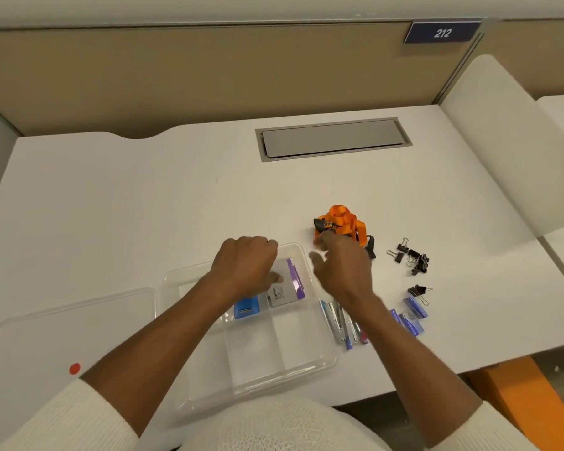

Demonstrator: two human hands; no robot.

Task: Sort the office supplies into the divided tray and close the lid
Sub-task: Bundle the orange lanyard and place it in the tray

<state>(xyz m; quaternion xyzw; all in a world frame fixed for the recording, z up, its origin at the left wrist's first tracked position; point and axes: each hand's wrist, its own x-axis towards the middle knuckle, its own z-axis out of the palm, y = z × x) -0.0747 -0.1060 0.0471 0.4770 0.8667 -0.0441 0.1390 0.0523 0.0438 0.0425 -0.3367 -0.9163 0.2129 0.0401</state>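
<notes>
A clear divided tray (310, 362) sits at the table's near edge. My left hand (246, 265) is curled over its far compartments, thumb touching a grey and purple box (285, 289) standing there; whether it grips the box is unclear. A blue item (246, 308) lies in the compartment beside it. My right hand (341, 266) hovers with fingers spread just right of the tray, close to an orange lanyard bundle (342, 219). The clear lid (62, 333) with a red dot lies flat to the tray's left.
Several black binder clips (412, 257) lie right of the lanyard, one more (419, 290) nearer. Pens (339, 323) and small blue packets (411, 317) lie right of the tray. A grey cable hatch (332, 138) is set in the table farther back.
</notes>
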